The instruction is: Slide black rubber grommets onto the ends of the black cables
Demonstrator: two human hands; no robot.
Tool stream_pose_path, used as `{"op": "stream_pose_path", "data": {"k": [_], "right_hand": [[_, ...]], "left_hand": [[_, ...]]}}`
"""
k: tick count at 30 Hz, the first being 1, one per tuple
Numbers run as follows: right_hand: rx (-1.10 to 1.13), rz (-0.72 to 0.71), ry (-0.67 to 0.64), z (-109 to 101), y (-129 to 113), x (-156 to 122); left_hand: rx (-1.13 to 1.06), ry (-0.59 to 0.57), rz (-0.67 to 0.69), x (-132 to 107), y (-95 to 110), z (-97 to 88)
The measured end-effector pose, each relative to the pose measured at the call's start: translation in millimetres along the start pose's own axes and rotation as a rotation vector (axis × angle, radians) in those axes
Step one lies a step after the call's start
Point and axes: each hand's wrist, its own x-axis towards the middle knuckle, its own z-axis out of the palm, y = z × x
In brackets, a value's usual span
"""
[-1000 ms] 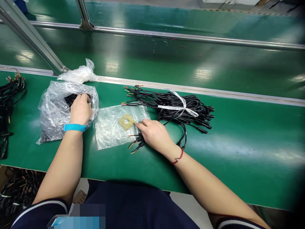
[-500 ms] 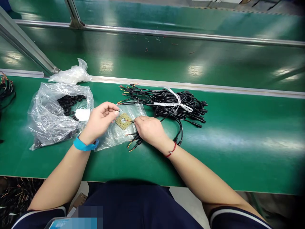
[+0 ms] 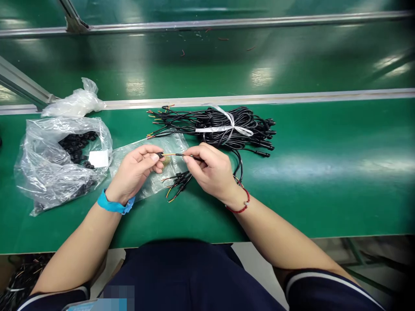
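Between thumb and fingertips, my left hand (image 3: 138, 168) pinches a small black grommet-like part (image 3: 160, 154). My right hand (image 3: 210, 168) is closed on a black cable (image 3: 191, 156) close to its stripped end. The cable's thin orange-yellow wires (image 3: 170, 154) reach left to the black part; whether they pass through it I cannot tell. Below my fingers, a yellowish speckled piece (image 3: 166, 161) shows partly on a flat clear plastic bag (image 3: 152, 186). Several cable ends (image 3: 178, 183) with black parts and bare coloured wires lie beside my right hand.
A tied bundle of black cables (image 3: 227, 125) lies behind my right hand. On the left, an open clear bag (image 3: 45, 160) holds many small black parts (image 3: 76, 144) and a white label (image 3: 98, 159). A knotted white bag (image 3: 76, 103) rests by the metal rail (image 3: 136, 103).
My hands have come together above the flat bag, and the wire end now meets the black part in my left fingers. The camera view has shifted, uncovering less of the yellowish piece.
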Motion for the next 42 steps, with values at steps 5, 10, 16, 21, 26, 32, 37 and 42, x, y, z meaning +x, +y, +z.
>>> {"op": "stream_pose_path", "data": {"k": [5,10,16,21,26,32,37,42], "right_hand": [[-0.031,-0.017,-0.038,-1,3,-1],[-0.072,-0.026,-0.096,-1,5,-1],[-0.055,-0.019,-0.087,-1,4,-1],[-0.037,-0.086,-0.123,2,5,-3],[-0.053,-0.165,-0.172,0,10,-4],[-0.065,-0.169,-0.211,-7,8,-2],[0.138,-0.053,-0.238,-10,0,0],[0.226,0.013,-0.269,-11,-1,1]], "left_hand": [[0.035,0.014,0.01,-1,1,1.5],[0.163,0.063,0.062,-1,3,0.0],[0.368,0.082,0.167,-1,0,-0.2],[0.288,0.011,0.052,-3,-5,9.0],[0.116,-0.02,-0.051,-4,-7,14.2],[0.112,-0.043,0.099,-4,-16,13.3],[0.269,-0.032,0.318,-6,-21,16.9],[0.461,-0.036,0.487,-6,-24,20.9]]}}
